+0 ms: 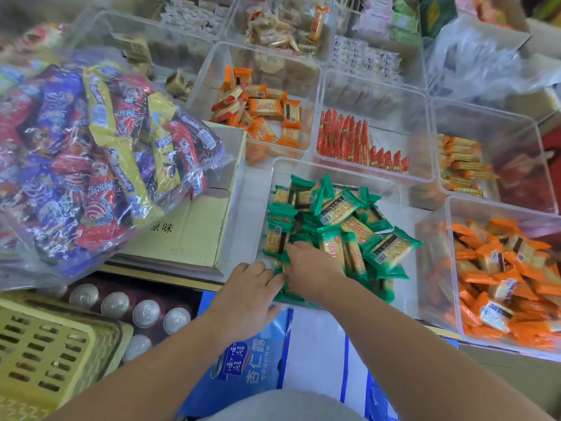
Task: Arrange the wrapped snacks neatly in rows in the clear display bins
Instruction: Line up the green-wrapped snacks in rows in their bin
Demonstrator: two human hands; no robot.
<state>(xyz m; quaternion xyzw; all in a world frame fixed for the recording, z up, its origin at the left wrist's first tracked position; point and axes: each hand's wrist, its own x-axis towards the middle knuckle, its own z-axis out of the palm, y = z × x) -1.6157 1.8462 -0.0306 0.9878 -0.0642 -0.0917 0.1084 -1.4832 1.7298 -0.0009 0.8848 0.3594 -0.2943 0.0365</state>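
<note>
Pressing green packs [340, 214] at 7 o'clock corner of bin [334, 171] under flat right hand [312, 268]; left hand [252, 287] alongside, grip unreadable; rest jumbled toward 1 o'clock.

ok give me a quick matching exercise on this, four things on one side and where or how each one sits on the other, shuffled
1 green crackers
2 red snacks
3 bag of mixed snacks
4 cans

A upright in a neat row in a farther bin
B on the cardboard box
C loose heap in the nearest bin
D beside the yellow basket

Pairs: 1-C, 2-A, 3-B, 4-D
</note>
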